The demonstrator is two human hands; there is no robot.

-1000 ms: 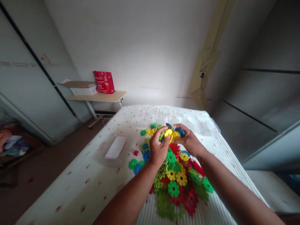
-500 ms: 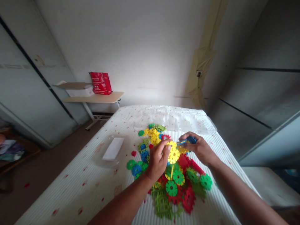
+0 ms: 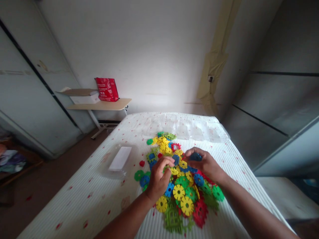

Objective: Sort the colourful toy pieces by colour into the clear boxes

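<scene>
My right hand (image 3: 206, 164) is closed on a blue notched disc (image 3: 195, 156), held just above the right side of a pile of plastic building pieces. My left hand (image 3: 159, 178) hovers over the pile's left side with curled fingers and the thumb apart from them. Its fingertips are close to another blue disc (image 3: 175, 160); whether they touch it I cannot tell. Below the hands lie a yellow disc (image 3: 186, 205), a green disc (image 3: 190, 194), a red toothed piece (image 3: 200, 213) and a green lattice piece (image 3: 172, 219).
Everything rests on a white ribbed bedspread (image 3: 94, 202) with red spots. A clear plastic lid (image 3: 106, 170) with a white paper (image 3: 120, 158) is at left. Clear trays (image 3: 184, 128) lie behind the pile. Farther back, a small table (image 3: 109, 105) bears a red bag (image 3: 107, 89).
The yellow discs have left my left hand, which has moved slightly left and down. More yellow and blue discs lie spread over the front of the pile. My right hand still holds blue.
</scene>
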